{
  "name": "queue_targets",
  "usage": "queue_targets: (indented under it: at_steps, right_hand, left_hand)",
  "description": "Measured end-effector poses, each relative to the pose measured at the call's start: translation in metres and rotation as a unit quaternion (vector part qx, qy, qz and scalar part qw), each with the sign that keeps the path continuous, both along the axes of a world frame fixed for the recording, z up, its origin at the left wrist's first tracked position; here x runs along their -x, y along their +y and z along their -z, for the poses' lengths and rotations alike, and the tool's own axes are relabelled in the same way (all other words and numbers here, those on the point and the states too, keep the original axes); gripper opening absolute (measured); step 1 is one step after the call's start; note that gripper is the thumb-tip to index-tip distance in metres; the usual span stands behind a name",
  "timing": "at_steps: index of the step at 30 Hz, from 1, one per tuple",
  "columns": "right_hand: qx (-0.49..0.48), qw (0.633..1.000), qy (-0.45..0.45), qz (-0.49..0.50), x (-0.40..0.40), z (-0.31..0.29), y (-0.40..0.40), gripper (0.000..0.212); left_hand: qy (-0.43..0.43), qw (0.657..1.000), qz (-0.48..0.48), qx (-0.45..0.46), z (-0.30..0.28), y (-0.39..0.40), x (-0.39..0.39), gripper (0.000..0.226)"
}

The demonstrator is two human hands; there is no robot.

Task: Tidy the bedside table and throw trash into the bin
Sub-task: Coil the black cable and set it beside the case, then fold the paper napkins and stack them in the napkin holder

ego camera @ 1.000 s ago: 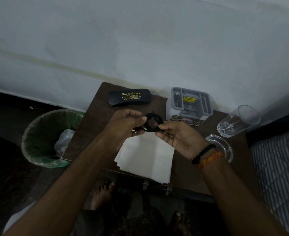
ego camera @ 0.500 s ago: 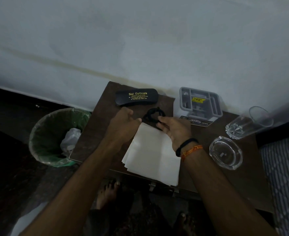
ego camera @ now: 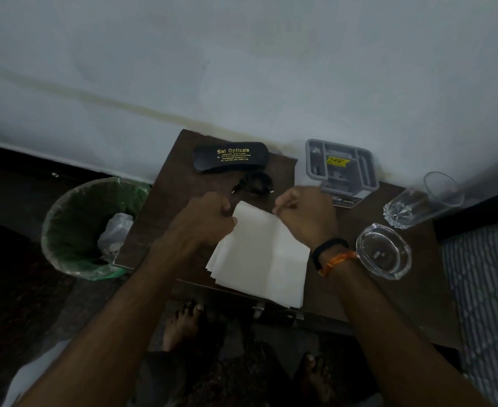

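**Squaring up the papers near the bench edge**

Both hands are over the stack of white papers in the middle of the bench. The left hand has its fingers curled at the top left corner of the stack, at about 10 o'clock. The right hand has its fingers curled at the top right side, at about 1 o'clock. The light is dim, so I cannot tell if either grip really pinches a sheet or just rests there.

The job now looks like making the papers neat. The sheets are fanned out at the lower left, so they need a gentle push from both sides until the edges line up. Soft, slow pushes should work best, because thin sheets slide and bend easily.

Watch the edges. The bottom of the stack, at 6 o'clock, hangs a little past the front of the bench, so a hard pull that way could spill sheets on the floor. It seems safer to slide the stack toward 12 o'clock.

There is not much room up there. The coiled black cable lies just above the stack, and the black glasses case sits behind it by the wall. The grey box is at 1 o'clock, close to the right hand. The glass ashtray sits at 3 o'clock, just beside the right wrist, and the drinking glass is past it. An elbow swing could knock them.

The bin with its green liner stands on the floor at 9 o'clock, right by the bench's left edge, with open room above it.
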State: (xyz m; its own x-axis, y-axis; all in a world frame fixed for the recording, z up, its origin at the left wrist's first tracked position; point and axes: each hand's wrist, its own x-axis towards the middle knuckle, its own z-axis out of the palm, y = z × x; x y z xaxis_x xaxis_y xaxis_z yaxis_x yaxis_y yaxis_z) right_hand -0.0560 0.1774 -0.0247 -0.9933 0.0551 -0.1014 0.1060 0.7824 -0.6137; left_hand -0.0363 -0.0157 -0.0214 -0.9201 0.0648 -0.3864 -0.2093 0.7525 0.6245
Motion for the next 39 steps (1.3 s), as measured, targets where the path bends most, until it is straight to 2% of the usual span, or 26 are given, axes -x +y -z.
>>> queue_targets:
  at_steps: [1, 3, 5, 9, 12, 19, 23, 26, 30, 32, 35, 37, 39]
  right_hand:
    - [-0.017, 0.999, -0.017, -0.041, -0.005, -0.002, 0.003, 0.016]
    - [-0.055, 0.991, -0.034, -0.118, -0.012, 0.001, 0.008, 0.047]
    - [-0.092, 0.983, -0.039, -0.153, -0.018, 0.005, 0.012, 0.071]
    - [-0.167, 0.970, -0.052, -0.172, -0.020, 0.015, 0.021, 0.088]
    - [-0.167, 0.971, -0.045, -0.167, -0.017, 0.019, 0.027, 0.084]
    - [-0.150, 0.976, 0.005, -0.159, -0.018, 0.022, 0.033, 0.057]
    - [-0.086, 0.986, 0.018, -0.144, -0.025, 0.017, 0.033, 0.039]
    - [-0.021, 0.993, 0.005, -0.119, -0.028, 0.017, 0.035, 0.044]
    - [0.050, 0.994, -0.031, -0.090, -0.032, 0.012, 0.033, 0.071]
    - [0.094, 0.993, -0.048, -0.052, -0.031, 0.013, 0.035, 0.066]
    - [0.157, 0.985, -0.076, -0.009, -0.030, 0.016, 0.041, 0.045]
    - [0.131, 0.988, -0.075, -0.019, -0.031, 0.017, 0.043, 0.037]
    - [0.020, 0.997, -0.044, -0.066, -0.033, 0.017, 0.043, 0.043]
  left_hand:
    - [-0.001, 1.000, 0.004, 0.004, 0.001, -0.002, 0.000, 0.035]
    - [0.002, 1.000, 0.012, 0.018, 0.000, -0.005, 0.001, 0.035]
    - [0.025, 0.999, 0.023, 0.031, -0.001, -0.006, 0.001, 0.035]
    - [0.024, 0.999, 0.037, 0.002, -0.005, 0.002, 0.001, 0.033]
    - [-0.015, 0.998, 0.053, -0.015, -0.006, 0.010, 0.001, 0.031]
    - [-0.068, 0.994, 0.084, -0.013, -0.005, 0.018, -0.001, 0.030]
    - [-0.072, 0.995, 0.074, -0.014, -0.005, 0.020, 0.000, 0.028]
    - [-0.076, 0.995, 0.069, -0.015, -0.006, 0.022, 0.001, 0.022]
    - [-0.079, 0.995, 0.048, -0.023, -0.004, 0.019, 0.004, 0.023]
    - [-0.081, 0.996, 0.031, -0.032, 0.000, 0.016, 0.006, 0.031]
    - [-0.067, 0.997, 0.022, -0.019, 0.009, 0.007, 0.011, 0.040]
    - [-0.049, 0.998, 0.035, 0.009, 0.014, 0.002, 0.012, 0.045]
    - [-0.052, 0.997, 0.052, 0.032, 0.017, 0.000, 0.009, 0.047]
